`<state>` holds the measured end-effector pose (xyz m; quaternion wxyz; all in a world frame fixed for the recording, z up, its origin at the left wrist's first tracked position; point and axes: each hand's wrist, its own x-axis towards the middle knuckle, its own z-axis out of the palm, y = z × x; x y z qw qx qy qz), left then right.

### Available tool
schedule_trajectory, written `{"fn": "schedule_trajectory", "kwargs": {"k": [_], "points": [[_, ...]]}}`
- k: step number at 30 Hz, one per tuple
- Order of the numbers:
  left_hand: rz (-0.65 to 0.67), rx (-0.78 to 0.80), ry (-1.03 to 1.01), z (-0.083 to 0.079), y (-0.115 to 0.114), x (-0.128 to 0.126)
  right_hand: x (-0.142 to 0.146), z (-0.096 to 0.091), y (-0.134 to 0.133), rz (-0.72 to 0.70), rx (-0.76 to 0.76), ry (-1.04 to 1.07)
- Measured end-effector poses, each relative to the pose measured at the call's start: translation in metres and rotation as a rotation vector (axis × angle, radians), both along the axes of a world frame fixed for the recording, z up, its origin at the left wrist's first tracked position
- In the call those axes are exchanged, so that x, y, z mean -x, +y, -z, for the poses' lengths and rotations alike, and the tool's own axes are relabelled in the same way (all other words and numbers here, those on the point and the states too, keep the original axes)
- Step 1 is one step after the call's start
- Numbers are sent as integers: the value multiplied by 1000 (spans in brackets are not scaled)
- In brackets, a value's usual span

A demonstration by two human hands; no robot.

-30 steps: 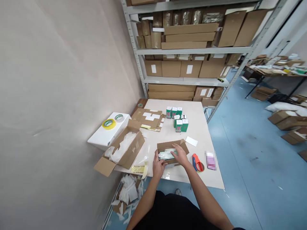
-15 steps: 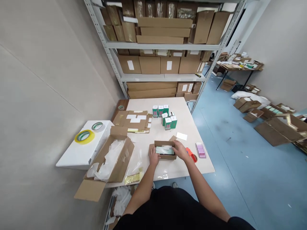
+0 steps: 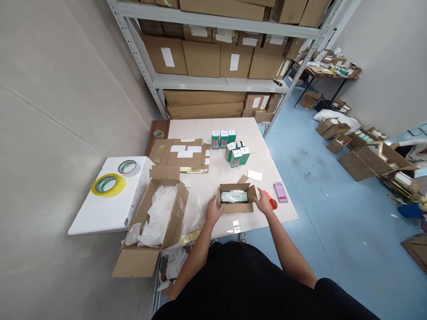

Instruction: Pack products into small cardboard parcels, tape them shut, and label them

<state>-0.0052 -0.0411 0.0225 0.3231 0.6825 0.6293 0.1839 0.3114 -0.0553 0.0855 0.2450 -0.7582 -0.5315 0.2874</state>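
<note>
A small cardboard box (image 3: 237,209) stands on the table near its front edge, its top uncovered. Inside lies a pale green packet (image 3: 234,196) with clear wrapping on it. My left hand (image 3: 214,210) grips the box's left end, thumb against the cardboard. At the opposite end, my right hand (image 3: 263,202) holds the right flap. Just beyond my right hand is a red tape dispenser (image 3: 273,203), partly hidden by it. A white card (image 3: 255,175) and a scrap of brown cardboard (image 3: 243,179) lie behind the box.
Several green-and-white cartons (image 3: 235,158) stand farther back on the table (image 3: 200,127). Flattened cardboard (image 3: 183,155) lies left of them. A larger carton (image 3: 173,218) with white paper is at the left, beside tape rolls (image 3: 107,184) on a white block. Shelving (image 3: 200,83) rises behind.
The small box's end flaps now stand more upright and apart. My hands have shifted from its opening to its two outer ends. The view has tilted downward.
</note>
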Motion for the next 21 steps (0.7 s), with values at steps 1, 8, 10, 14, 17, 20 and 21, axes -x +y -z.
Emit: {"fn": "schedule_trajectory", "kwargs": {"k": [1,8,10,14,17,20,21], "points": [[97,15,20,-1,-1,-3,-2,3,-2,28,17,-1],[335,134,197,-7,1,-8,-3,17,-9,1,79,124],[348,136,208,-9,2,-6,-1,17,-12,-89,100,197],[323,177,233,-18,8,-6,2,12,-18,-323,222,243],[285,183,239,-27,16,-8,2,12,-19,-397,218,213],[242,166,247,-36,23,-11,-1,15,-14,-296,151,199],[215,157,252,-38,24,-13,-1,17,-12,-238,134,199]]}}
